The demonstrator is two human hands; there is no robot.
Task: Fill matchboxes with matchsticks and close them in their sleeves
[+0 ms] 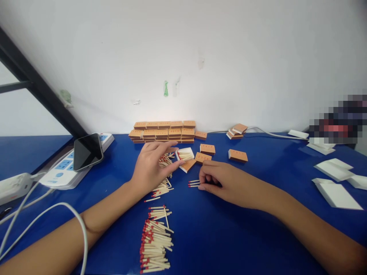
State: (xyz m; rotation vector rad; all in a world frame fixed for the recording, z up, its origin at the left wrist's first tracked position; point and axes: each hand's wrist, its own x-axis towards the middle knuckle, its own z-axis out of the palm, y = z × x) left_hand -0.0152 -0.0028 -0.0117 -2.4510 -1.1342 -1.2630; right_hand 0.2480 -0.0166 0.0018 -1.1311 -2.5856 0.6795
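My left hand point(151, 164) curves its thumb and fingers around the left end of a small white matchbox tray point(189, 150). Red-headed matches point(185, 156) lie inside that tray. Beneath its lower edge shows an orange matchbox sleeve point(187, 166). My right hand point(219, 177) is closed just to the right, its thumb and fingers pinching a few matches point(194, 183) with their heads pointing left. The ends in the fingers are hidden. A loose heap of matches point(163, 187) runs partly under my left hand, and a larger pile point(156, 244) lies nearer me.
Orange matchboxes are stacked point(162, 133) against the wall; single matchboxes point(237, 155) lie to their right. Folded white card pieces point(338, 193) lie far right. A phone point(88, 152) rests on a power strip point(64, 170) at left, with white cables point(83, 225) crossing near my left forearm.
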